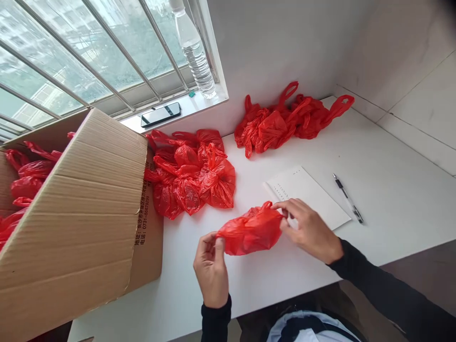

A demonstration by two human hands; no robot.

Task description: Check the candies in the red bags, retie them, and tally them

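Between my hands a red plastic bag [251, 230] is stretched just above the front of the white table [192, 285]. My left hand [213, 270] pinches its left end between thumb and fingers. At the bag's right end, my right hand [308, 228] grips the plastic with its fingertips. Something bulges inside the bag, but I cannot make out what. Behind it lies a pile of knotted red bags [192, 175], and a second group of red bags [281, 123] rests against the wall.
An open cardboard box [81, 204] with more red bags [32, 175] stands at left. A white notepad [309, 190] and a pen [347, 197] lie at right. On the windowsill are a phone [161, 114] and a water bottle [197, 59].
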